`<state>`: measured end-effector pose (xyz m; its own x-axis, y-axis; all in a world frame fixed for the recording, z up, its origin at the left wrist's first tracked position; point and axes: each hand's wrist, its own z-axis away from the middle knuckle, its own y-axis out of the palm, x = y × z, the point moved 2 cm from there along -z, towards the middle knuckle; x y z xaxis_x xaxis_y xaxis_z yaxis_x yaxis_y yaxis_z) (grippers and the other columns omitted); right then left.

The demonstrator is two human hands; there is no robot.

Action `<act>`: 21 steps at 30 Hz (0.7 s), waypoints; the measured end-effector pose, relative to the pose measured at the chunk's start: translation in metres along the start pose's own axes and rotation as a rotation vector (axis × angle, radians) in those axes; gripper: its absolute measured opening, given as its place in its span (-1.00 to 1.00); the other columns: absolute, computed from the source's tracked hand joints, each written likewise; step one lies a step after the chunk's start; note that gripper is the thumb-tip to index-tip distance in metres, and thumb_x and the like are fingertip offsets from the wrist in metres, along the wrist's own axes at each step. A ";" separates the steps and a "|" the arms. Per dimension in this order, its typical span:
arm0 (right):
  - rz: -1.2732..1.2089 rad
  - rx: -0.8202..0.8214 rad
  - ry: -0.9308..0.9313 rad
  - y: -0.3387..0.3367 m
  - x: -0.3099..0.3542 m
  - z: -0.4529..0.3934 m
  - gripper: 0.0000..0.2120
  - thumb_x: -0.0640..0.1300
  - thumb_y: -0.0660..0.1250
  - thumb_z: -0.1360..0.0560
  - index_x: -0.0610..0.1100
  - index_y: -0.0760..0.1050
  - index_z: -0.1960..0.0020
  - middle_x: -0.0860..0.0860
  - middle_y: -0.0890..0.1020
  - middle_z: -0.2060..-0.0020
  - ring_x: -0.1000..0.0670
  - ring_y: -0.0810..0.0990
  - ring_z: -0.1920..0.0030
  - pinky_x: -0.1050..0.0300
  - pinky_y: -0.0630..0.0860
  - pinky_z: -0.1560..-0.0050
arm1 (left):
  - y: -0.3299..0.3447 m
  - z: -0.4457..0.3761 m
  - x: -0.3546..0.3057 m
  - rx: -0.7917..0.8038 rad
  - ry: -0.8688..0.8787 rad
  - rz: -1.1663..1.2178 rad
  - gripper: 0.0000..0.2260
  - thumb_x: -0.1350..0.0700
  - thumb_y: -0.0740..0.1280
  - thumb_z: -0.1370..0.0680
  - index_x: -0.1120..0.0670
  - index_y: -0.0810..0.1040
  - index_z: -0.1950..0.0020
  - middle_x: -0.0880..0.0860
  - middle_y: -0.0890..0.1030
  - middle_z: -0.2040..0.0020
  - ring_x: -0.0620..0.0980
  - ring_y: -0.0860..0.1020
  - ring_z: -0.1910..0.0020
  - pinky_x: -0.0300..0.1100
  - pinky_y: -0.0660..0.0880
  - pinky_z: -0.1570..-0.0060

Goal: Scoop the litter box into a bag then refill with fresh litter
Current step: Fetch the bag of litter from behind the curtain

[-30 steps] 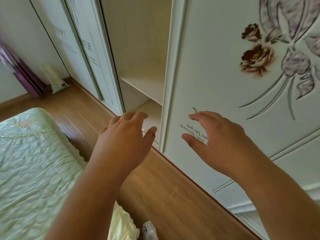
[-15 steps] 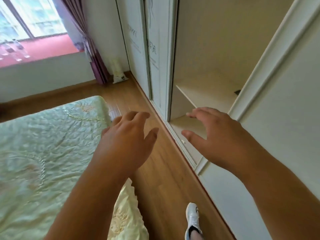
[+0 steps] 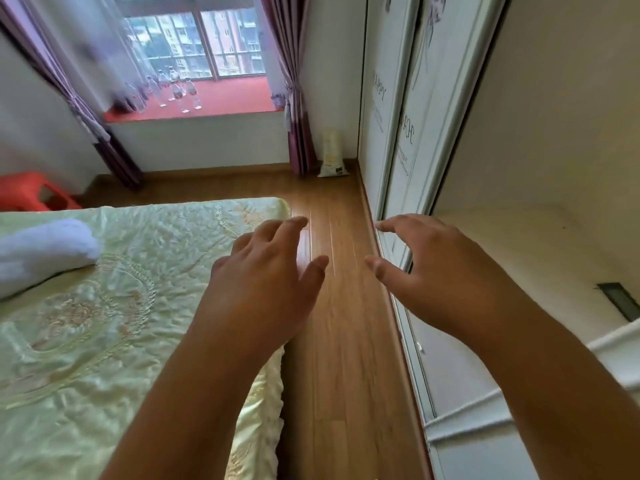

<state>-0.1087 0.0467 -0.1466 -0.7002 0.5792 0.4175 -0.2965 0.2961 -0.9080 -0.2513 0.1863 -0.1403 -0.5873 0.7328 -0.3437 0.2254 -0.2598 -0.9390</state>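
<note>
My left hand (image 3: pixel 266 282) and my right hand (image 3: pixel 436 271) are held out in front of me above a strip of wooden floor (image 3: pixel 339 306), fingers relaxed and spread, holding nothing. A pale bag (image 3: pixel 333 154) stands upright on the floor in the far corner, between the curtain and the wardrobe; its contents cannot be made out. No litter box or scoop is in view.
A bed with a pale green quilt (image 3: pixel 104 306) and a white pillow (image 3: pixel 41 251) fills the left. A white wardrobe (image 3: pixel 401 116) with an open section (image 3: pixel 540 168) lines the right. Ahead are a window sill with several bottles (image 3: pixel 173 91), purple curtains (image 3: pixel 294 98) and a red stool (image 3: pixel 31 190).
The view has swung left from the wardrobe door to the aisle and the window wall. Both hands stay raised and empty in the same pose.
</note>
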 end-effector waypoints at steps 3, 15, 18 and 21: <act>-0.009 0.026 -0.017 -0.002 -0.011 -0.025 -0.45 0.27 0.24 -0.56 0.14 0.32 -0.50 0.14 0.43 -0.46 0.03 0.41 -0.43 -0.15 0.41 -0.41 | 0.005 -0.017 -0.009 -0.014 -0.030 0.006 -0.40 -0.29 0.11 -0.63 -0.19 0.07 -0.64 -0.12 0.22 -0.63 -0.01 0.20 -0.60 0.08 0.26 -0.49; 0.042 0.037 0.045 0.000 -0.033 -0.148 -0.47 0.27 0.24 -0.57 0.15 0.32 -0.49 0.17 0.42 -0.45 0.05 0.45 -0.37 -0.10 0.43 -0.38 | 0.019 -0.155 0.007 0.024 -0.005 0.002 -0.48 -0.28 0.12 -0.64 -0.20 0.21 -0.60 -0.15 0.26 -0.61 -0.01 0.23 -0.59 0.10 0.28 -0.48; 0.068 0.022 0.052 0.000 -0.024 -0.195 -0.47 0.27 0.23 -0.58 0.15 0.31 -0.50 0.17 0.41 -0.46 0.06 0.40 -0.43 -0.08 0.39 -0.42 | 0.012 -0.205 0.024 0.018 0.019 0.010 -0.47 -0.28 0.12 -0.64 -0.20 0.21 -0.60 -0.15 0.26 -0.61 -0.03 0.24 -0.58 0.09 0.28 -0.47; 0.077 0.001 0.057 -0.001 -0.009 -0.247 -0.47 0.27 0.22 -0.58 0.15 0.30 -0.51 0.18 0.40 -0.46 0.07 0.40 -0.42 -0.04 0.40 -0.40 | -0.001 -0.257 0.046 0.005 0.033 0.007 -0.47 -0.29 0.12 -0.64 -0.19 0.21 -0.60 -0.15 0.27 -0.60 -0.04 0.26 -0.57 0.08 0.31 -0.45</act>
<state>0.0583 0.2282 -0.1407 -0.6826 0.6426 0.3481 -0.2444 0.2482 -0.9374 -0.0787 0.3818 -0.1521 -0.5599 0.7512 -0.3495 0.2252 -0.2680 -0.9367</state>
